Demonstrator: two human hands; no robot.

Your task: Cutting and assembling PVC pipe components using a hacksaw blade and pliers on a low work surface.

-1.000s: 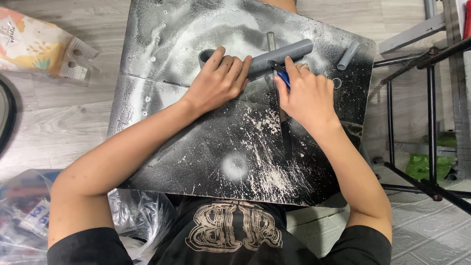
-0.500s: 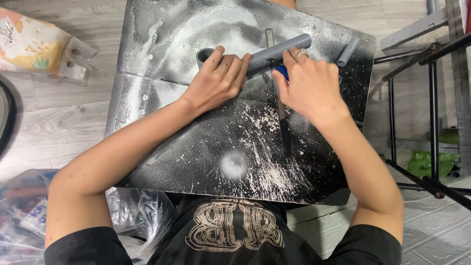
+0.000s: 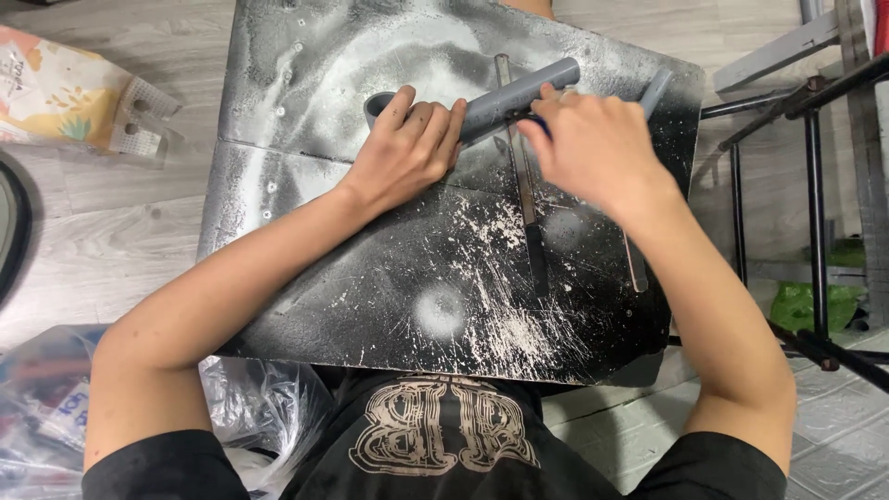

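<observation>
Near the worktop's far edge, your left hand (image 3: 407, 148) presses flat over the grey pipe (image 3: 505, 97), pinning it down. Your right hand (image 3: 597, 148) closes around a blue-handled tool (image 3: 542, 125) beside the pipe. White dust (image 3: 509, 315) speckles the black worktop (image 3: 306, 241) toward its near edge.

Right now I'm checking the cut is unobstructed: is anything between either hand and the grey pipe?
Nothing visible is. The left hand lies directly on the grey pipe, pinning it to the black board. The right hand meets the pipe with a blue-handled tool, only partly visible. A thin metal strip passes under the pipe.
</observation>
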